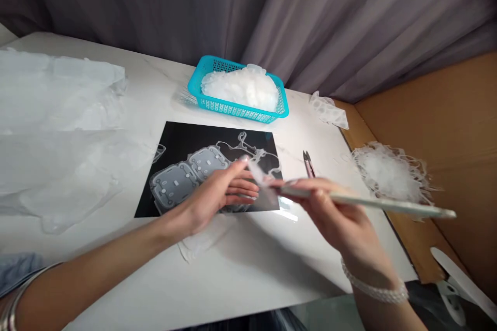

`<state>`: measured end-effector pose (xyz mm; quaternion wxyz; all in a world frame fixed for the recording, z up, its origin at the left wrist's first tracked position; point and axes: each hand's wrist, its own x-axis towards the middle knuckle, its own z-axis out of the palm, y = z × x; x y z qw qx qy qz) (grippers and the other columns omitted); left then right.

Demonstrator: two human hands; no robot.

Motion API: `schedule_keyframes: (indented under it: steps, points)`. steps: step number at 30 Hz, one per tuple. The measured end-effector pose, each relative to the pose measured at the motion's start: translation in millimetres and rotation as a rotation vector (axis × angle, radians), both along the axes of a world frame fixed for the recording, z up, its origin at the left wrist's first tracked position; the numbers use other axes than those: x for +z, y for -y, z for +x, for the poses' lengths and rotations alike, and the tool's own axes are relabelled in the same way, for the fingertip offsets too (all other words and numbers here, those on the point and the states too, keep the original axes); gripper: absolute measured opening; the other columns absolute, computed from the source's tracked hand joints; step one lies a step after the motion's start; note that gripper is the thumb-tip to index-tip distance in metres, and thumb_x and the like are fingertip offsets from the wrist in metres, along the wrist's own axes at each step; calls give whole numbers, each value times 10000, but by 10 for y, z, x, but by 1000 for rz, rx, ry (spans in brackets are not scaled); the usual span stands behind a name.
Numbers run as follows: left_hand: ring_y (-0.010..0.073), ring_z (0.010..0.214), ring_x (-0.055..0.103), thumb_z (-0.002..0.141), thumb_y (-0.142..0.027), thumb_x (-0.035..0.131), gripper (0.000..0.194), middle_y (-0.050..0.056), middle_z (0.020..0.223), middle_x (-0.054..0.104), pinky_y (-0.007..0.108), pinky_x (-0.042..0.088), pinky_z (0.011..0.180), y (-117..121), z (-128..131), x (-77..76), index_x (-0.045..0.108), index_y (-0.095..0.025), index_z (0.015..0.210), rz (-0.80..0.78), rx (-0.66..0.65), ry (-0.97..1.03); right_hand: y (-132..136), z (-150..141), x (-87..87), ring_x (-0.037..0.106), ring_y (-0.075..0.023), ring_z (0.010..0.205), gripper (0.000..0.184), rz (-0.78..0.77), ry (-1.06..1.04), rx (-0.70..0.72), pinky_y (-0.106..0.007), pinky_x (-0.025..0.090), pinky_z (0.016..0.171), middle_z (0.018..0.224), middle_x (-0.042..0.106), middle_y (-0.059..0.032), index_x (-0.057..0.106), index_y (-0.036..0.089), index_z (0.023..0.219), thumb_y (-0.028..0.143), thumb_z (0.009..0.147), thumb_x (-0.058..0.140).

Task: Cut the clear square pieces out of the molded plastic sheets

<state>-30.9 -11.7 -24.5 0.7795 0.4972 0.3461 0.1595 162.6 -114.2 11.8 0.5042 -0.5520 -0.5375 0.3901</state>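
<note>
My left hand [221, 191] rests over a black mat [182, 137], its fingers closed on a small clear film piece [257, 171] held up between thumb and forefinger. My right hand [330, 212] is closed round a long pale stick-like tool [388, 204] whose tip meets that film piece. On the mat lies a translucent die-cut sheet [186, 176] with rounded rectangular cells, partly hidden under my left hand. Thin leftover film strands [252, 150] lie on the mat's far right.
A turquoise basket [217, 106] heaped with clear pieces stands behind the mat. Small scissors [308, 163] lie to the right. A pile of film scrap [388, 170] sits on a cardboard box [458, 129]. Clear plastic sheets [58, 129] cover the table's left.
</note>
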Motion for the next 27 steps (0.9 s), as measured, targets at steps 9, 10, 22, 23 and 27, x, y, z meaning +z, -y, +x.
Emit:
schedule_keyframes:
  steps: [9, 10, 22, 23, 27]
  points:
    - [285, 1068, 687, 774, -192, 662, 488, 179, 1087, 733, 396, 492, 997, -57, -26, -130, 618, -82, 1248, -395, 4, 105, -401, -60, -129, 650, -172, 719, 377, -165, 270, -173, -304, 468, 681, 647, 637, 10, 409, 226, 683, 465, 933, 559]
    - [273, 1076, 685, 770, -164, 636, 554, 164, 1100, 732, 392, 481, 1006, -58, -38, -124, 573, -100, 1317, -390, -9, 102, -422, -103, -175, 612, -157, 674, 396, -208, 286, -120, -283, 442, 627, 620, 598, 22, 372, 227, 670, 446, 901, 608]
    - [149, 672, 618, 821, -283, 651, 157, -18, 695, 664, 244, 422, 613, -6, -36, -107, 729, -185, 915, 169, -141, -90, -348, -367, -378, 518, -113, 619, 400, -51, 198, -111, -234, 389, 545, 621, 497, 38, 275, 230, 651, 234, 862, 614]
    - [131, 616, 581, 842, -301, 631, 154, -26, 647, 631, 238, 384, 568, -2, -36, -121, 713, -177, 800, 206, -150, -110, -331, -383, -391, 534, -118, 629, 389, -11, 236, -117, -238, 401, 548, 638, 525, 29, 281, 229, 651, 220, 868, 605]
    - [143, 672, 602, 900, -330, 574, 285, -12, 686, 654, 249, 401, 594, -1, -40, -134, 686, -175, 688, 332, -123, -158, -270, -362, -497, 563, -125, 650, 358, 190, 525, -134, -243, 410, 543, 728, 618, -12, 319, 214, 633, 161, 897, 555]
